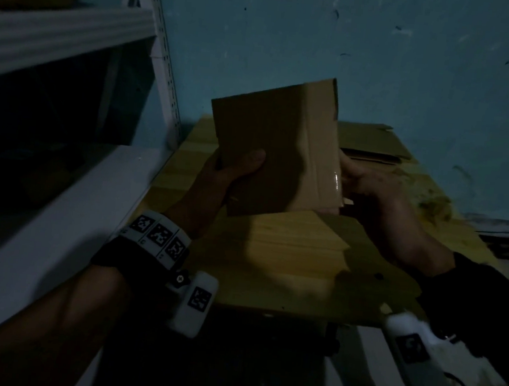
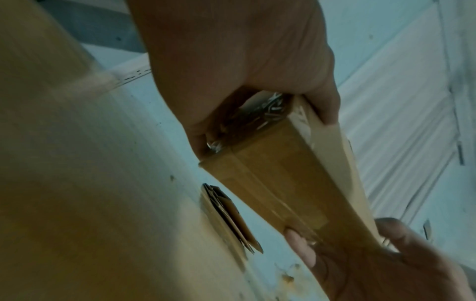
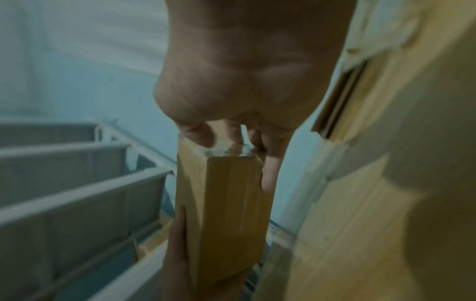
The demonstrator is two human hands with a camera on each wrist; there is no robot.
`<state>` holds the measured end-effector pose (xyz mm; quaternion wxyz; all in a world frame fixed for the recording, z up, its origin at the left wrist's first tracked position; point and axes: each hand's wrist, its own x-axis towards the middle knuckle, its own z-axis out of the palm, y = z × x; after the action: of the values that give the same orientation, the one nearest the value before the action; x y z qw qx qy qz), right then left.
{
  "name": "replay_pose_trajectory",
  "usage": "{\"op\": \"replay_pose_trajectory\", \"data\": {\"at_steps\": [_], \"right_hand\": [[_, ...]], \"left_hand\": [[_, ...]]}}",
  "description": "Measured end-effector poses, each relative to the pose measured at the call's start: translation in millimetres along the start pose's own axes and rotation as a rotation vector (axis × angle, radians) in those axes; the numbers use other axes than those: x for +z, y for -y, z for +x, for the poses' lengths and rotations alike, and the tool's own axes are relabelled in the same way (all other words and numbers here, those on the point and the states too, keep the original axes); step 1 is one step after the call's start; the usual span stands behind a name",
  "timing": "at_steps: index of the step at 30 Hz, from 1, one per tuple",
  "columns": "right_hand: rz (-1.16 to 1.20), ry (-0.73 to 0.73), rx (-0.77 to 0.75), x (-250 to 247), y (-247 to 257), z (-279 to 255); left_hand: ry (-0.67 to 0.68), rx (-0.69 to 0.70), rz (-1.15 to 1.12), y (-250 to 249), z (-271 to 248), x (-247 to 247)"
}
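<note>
A flat brown cardboard box (image 1: 278, 145) with clear tape along its right seam is held up above a wooden table (image 1: 287, 258). My left hand (image 1: 233, 169) grips its lower left edge, thumb on the near face. My right hand (image 1: 363, 184) grips the taped right edge. The left wrist view shows the box's narrow taped side (image 2: 273, 175) between my left hand (image 2: 247, 85) and my right hand (image 2: 360, 260). The right wrist view shows my right hand (image 3: 231, 126), its fingers curled over the box end (image 3: 226, 199).
A white metal shelf rack (image 1: 62, 174) stands close on the left. Flattened cardboard (image 1: 373, 142) lies at the table's far end by the blue wall (image 1: 414, 68). The scene is dim.
</note>
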<state>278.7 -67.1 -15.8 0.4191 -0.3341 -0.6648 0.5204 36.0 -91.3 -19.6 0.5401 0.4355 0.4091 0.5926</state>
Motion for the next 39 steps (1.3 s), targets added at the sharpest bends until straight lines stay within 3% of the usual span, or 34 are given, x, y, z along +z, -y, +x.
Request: {"op": "replay_pose_trajectory", "data": {"at_steps": [7, 27, 39], "right_hand": [[-0.085, -0.088, 0.033, 7, 3, -5], [-0.068, 0.102, -0.04, -3, -4, -8], [0.009, 0.103, 0.001, -3, 1, -8]], "left_hand": [[0.01, 0.028, 0.039, 1, -3, 2], [0.053, 0.011, 0.046, 0, 1, -6], [0.016, 0.001, 0.043, 0, 2, -8]]}}
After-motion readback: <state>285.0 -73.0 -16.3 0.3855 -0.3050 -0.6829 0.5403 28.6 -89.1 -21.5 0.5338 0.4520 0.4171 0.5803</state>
